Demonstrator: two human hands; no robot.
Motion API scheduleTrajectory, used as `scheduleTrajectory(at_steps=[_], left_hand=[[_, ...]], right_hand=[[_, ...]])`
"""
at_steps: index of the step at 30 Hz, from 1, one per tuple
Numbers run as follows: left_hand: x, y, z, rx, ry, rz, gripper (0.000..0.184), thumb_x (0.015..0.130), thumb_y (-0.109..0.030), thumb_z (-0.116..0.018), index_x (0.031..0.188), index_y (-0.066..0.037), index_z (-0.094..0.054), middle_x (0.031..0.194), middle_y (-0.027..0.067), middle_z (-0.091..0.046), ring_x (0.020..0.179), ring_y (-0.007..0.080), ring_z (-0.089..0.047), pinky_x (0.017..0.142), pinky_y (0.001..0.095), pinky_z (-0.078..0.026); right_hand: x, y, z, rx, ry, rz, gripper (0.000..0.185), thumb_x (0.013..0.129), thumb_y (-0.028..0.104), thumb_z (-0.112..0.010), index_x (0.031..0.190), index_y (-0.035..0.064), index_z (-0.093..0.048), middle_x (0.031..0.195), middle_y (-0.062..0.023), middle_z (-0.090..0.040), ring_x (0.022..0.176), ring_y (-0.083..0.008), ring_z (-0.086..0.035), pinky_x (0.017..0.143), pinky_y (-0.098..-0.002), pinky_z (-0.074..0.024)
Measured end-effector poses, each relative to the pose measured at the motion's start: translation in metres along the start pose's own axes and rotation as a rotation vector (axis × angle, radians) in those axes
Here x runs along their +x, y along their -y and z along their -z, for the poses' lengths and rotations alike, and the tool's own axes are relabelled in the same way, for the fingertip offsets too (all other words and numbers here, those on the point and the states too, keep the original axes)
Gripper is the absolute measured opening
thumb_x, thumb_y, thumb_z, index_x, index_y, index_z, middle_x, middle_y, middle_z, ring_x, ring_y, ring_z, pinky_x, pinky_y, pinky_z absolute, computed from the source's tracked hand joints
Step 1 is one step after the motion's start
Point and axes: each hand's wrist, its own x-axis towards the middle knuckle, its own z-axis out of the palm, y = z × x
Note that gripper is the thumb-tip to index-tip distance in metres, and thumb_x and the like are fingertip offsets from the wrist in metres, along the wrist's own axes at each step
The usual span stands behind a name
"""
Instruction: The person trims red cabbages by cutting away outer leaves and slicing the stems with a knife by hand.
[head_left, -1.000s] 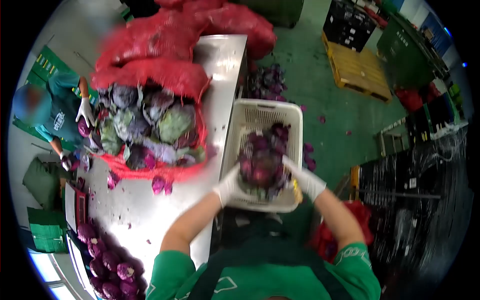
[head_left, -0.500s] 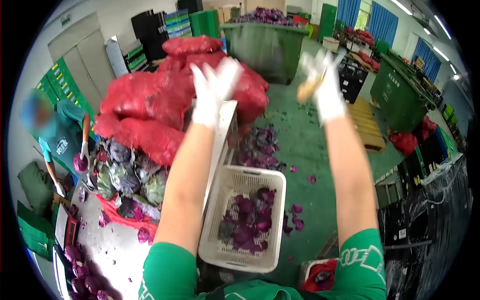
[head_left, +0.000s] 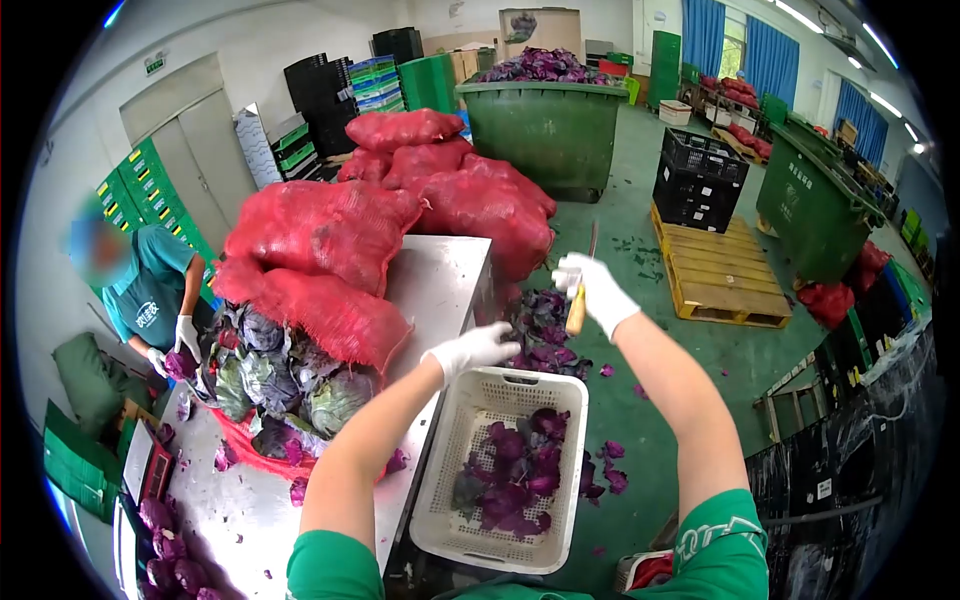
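Note:
My left hand (head_left: 475, 350), in a white glove, reaches over the back left corner of a white basket (head_left: 428, 470). Its fingers are stretched out and nothing shows in them. My right hand (head_left: 596, 292), gloved too, is closed around the yellow handle of a knife (head_left: 576, 312), its thin blade pointing up. Loose purple leaves (head_left: 512, 470) lie in the basket. To the left, whole cabbages (head_left: 270, 380) sit on an opened red net bag on the metal table (head_left: 440, 280). A dark leafy clump (head_left: 522, 25) is in the air above the far green bin.
Full red net bags (head_left: 310, 230) are piled on and behind the table. A green bin (head_left: 545, 140) heaped with leaves stands beyond. Black crates (head_left: 700, 180) rest on a yellow pallet (head_left: 720, 275). On the left, a co-worker (head_left: 150, 290) in gloves holds a purple cabbage. Leaves litter the floor.
Both my hands rose from the basket, spread high, then came down closer together. The leafy bundle between them has left my hands and flown forward. The view has tilted up.

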Motion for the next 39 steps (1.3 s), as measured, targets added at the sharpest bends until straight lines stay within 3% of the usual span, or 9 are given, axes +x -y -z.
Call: scheduleTrajectory(at_steps=[7, 16, 18, 23, 24, 26, 30, 37, 39], left_hand=[[-0.073, 0.001, -0.047, 0.172, 0.217, -0.165, 0.062, 0.097, -0.037, -0.056, 0.146, -0.003, -0.037, 0.140, 0.0230, -0.049, 0.131, 0.0328, -0.048, 0.110, 0.0384, -0.036], [-0.146, 0.026, -0.044, -0.054, 0.199, -0.024, 0.068, 0.096, -0.046, -0.054, 0.147, -0.006, -0.036, 0.142, 0.0230, -0.049, 0.133, 0.0343, -0.046, 0.112, 0.0394, -0.034], [-0.161, 0.029, -0.044, -0.072, 0.206, 0.033, 0.068, 0.096, -0.046, -0.054, 0.147, -0.005, -0.036, 0.142, 0.0229, -0.049, 0.135, 0.0335, -0.044, 0.112, 0.0381, -0.034], [-0.209, 0.033, -0.041, 0.026, 0.105, -0.016, 0.063, 0.097, -0.049, -0.051, 0.146, -0.011, -0.040, 0.145, 0.0265, -0.042, 0.140, 0.0379, -0.033, 0.116, 0.0437, -0.026], [-0.221, 0.042, -0.052, 0.168, -0.013, -0.062, 0.062, 0.097, -0.049, -0.051, 0.145, -0.011, -0.041, 0.146, 0.0231, -0.044, 0.138, 0.0356, -0.038, 0.115, 0.0421, -0.030], [-0.254, 0.036, -0.051, -0.213, 0.133, 0.133, 0.063, 0.097, -0.049, -0.051, 0.145, -0.009, -0.041, 0.142, 0.0209, -0.049, 0.133, 0.0334, -0.045, 0.111, 0.0401, -0.036], [-0.306, 0.057, -0.065, -0.140, 0.118, 0.059, 0.057, 0.098, -0.042, -0.054, 0.142, -0.006, -0.045, 0.130, 0.0206, -0.059, 0.119, 0.0288, -0.058, 0.101, 0.0379, -0.045], [-0.361, 0.113, -0.048, -0.237, -0.238, 0.319, 0.042, 0.097, -0.030, -0.057, 0.133, -0.007, -0.055, 0.121, 0.0116, -0.065, 0.113, 0.0206, -0.062, 0.097, 0.0338, -0.048], [-0.364, 0.123, -0.042, -0.297, -0.377, 0.219, 0.036, 0.097, -0.026, -0.058, 0.127, -0.004, -0.060, 0.119, 0.0113, -0.067, 0.111, 0.0198, -0.062, 0.095, 0.0333, -0.048]], right_hand=[[-0.087, -0.114, 0.027, 0.011, -0.086, -0.459, 0.031, 0.096, 0.028, -0.054, 0.108, -0.0003, -0.058, 0.090, -0.0143, -0.067, 0.066, -0.0167, -0.061, 0.048, -0.0238, -0.0436], [-0.137, -0.112, 0.035, 0.012, -0.031, -0.562, 0.028, 0.097, 0.022, -0.050, 0.108, -0.0033, -0.057, 0.093, -0.0176, -0.068, 0.064, -0.0165, -0.060, 0.047, -0.0231, -0.0439], [-0.150, -0.105, 0.018, -0.072, -0.025, -0.515, 0.027, 0.094, 0.017, -0.052, 0.106, -0.0061, -0.060, 0.076, -0.0070, -0.060, 0.059, -0.0108, -0.051, 0.046, -0.0212, -0.0392], [-0.154, -0.142, 0.023, -0.081, 0.015, -0.476, 0.021, 0.088, 0.014, -0.062, 0.101, -0.0021, -0.059, 0.082, -0.0180, -0.066, 0.054, -0.0164, -0.059, 0.042, -0.0244, -0.0425], [-0.160, -0.143, 0.020, -0.072, 0.037, -0.568, 0.022, 0.089, 0.015, -0.061, 0.104, -0.0016, -0.060, 0.087, -0.0205, -0.068, 0.058, -0.0176, -0.060, 0.045, -0.0242, -0.0451], [-0.170, -0.161, 0.018, -0.072, 0.029, -0.634, 0.023, 0.090, 0.016, -0.061, 0.106, -0.0007, -0.061, 0.087, -0.0191, -0.069, 0.063, -0.0174, -0.062, 0.049, -0.0228, -0.0461], [-0.191, -0.178, -0.004, -0.179, 0.033, -0.754, 0.027, 0.095, 0.023, -0.055, 0.111, 0.0022, -0.062, 0.094, -0.0154, -0.072, 0.068, -0.0144, -0.064, 0.050, -0.0228, -0.0433], [-0.208, -0.214, -0.034, -0.162, 0.113, -0.774, 0.023, 0.092, 0.021, -0.060, 0.102, 0.0009, -0.065, 0.093, -0.0161, -0.071, 0.069, -0.0184, -0.064, 0.055, -0.0258, -0.0458], [-0.212, -0.217, -0.041, -0.162, 0.106, -0.796, 0.023, 0.092, 0.020, -0.061, 0.102, 0.0003, -0.065, 0.092, -0.0160, -0.071, 0.069, -0.0181, -0.064, 0.056, -0.0265, -0.0460]])
